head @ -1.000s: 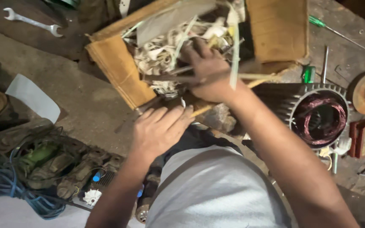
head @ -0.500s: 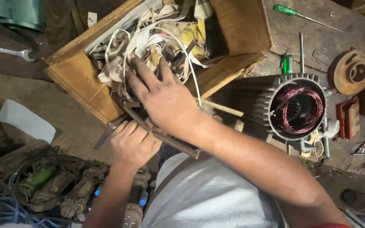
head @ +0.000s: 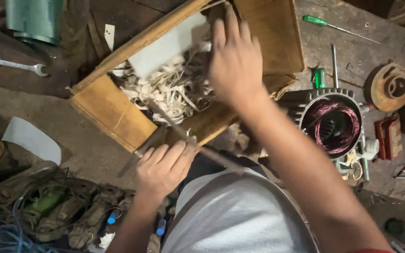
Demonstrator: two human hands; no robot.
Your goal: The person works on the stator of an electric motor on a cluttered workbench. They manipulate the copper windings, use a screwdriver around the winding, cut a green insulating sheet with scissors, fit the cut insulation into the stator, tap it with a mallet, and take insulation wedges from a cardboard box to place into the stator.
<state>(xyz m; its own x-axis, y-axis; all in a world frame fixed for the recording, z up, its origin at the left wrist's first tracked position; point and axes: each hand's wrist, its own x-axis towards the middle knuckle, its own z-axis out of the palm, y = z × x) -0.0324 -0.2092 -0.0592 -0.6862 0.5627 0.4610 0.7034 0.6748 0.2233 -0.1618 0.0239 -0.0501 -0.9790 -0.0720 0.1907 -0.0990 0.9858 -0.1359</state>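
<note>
Head view looks straight down on your lap and the dirt floor, and the biggest thing before you is the open cardboard box (head: 113, 112), lying slantwise with its long side running from lower left to upper right, flaps spread. Inside it sits a tangle of pale strips and wires (head: 165, 89) with a flat white sheet (head: 165, 47) resting on the far side. To your right stands a motor housing (head: 333, 122), its copper windings showing, well apart from both hands. Your right hand (head: 235, 61) hovers over the far half of the box, palm down, fingers spread and loose — it grips nothing that shows, and the forearm crosses the box's near flap on the way out. Your left hand (head: 162, 166) is at the box's near corner, curled around a long dark metal tool (head: 183, 140), seemingly pliers or shears, though blur hides which. That tool's long axis runs diagonally, one end poking out lower left of your knuckles, the other reaching lower right toward your shirt — so it lies just beside the box edge, nearer your left hand by far. Smaller bits lie farther off: a rusty round part (head: 392, 86), a wrench (head: 12, 64) at upper left, a green-handled screwdriver (head: 338, 26) at upper right.
</note>
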